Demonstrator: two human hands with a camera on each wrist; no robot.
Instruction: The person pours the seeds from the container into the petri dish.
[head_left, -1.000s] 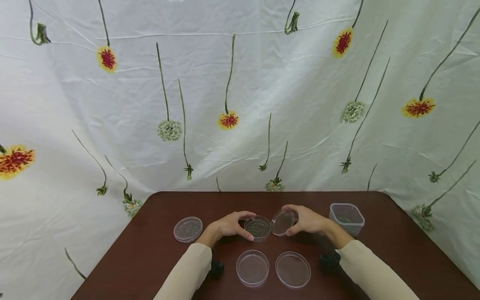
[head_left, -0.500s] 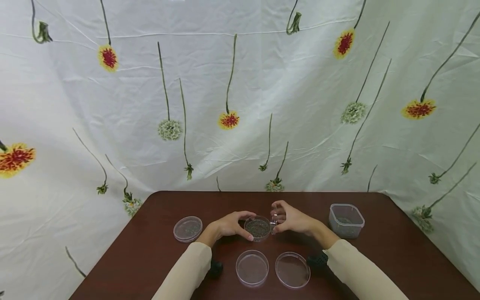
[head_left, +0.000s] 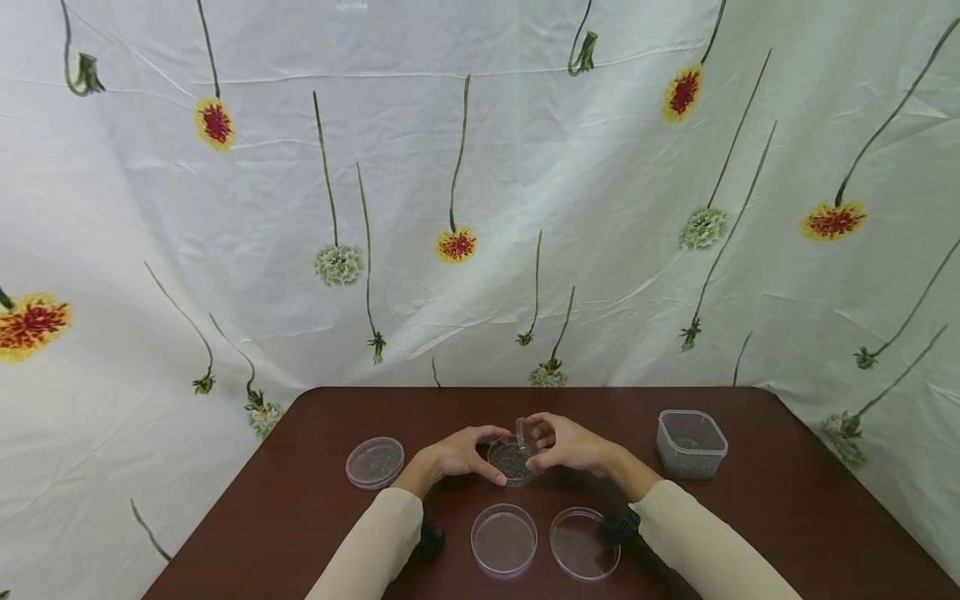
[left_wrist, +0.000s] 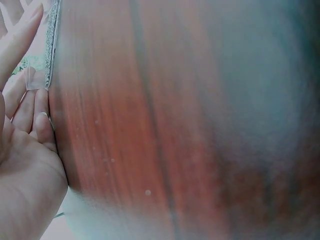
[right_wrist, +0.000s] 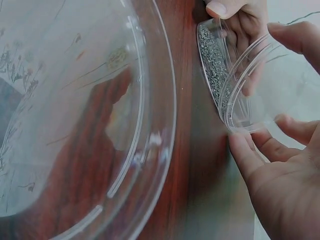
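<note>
My left hand (head_left: 459, 452) grips a small round petri dish (head_left: 507, 463) around its left side, thumb in front and fingers behind. Dark grey-green granules cover the dish's bottom, as the right wrist view also shows (right_wrist: 214, 62). A clear petri dish lid (head_left: 527, 435) is pinched between the thumb and fingers of my right hand (head_left: 573, 446). The lid stands steeply tilted over the right part of the dish, its lower rim (right_wrist: 234, 100) right at the dish's edge. In the left wrist view, only part of the left hand (left_wrist: 30, 165) and the dish's side show.
Two clear petri dish pieces (head_left: 505, 540) (head_left: 585, 575) lie side by side nearer me, the right one partly under my right wrist's camera (head_left: 619, 527). A covered petri dish (head_left: 375, 462) stands at left. A square plastic tub (head_left: 692, 458) with some granules stands at right. A flowered cloth (head_left: 480, 317) hangs behind the table.
My right hand has moved left with the lid, from beside the dish to over its right part. The lid's tilt has turned along the way. My left hand has stayed on the dish.
</note>
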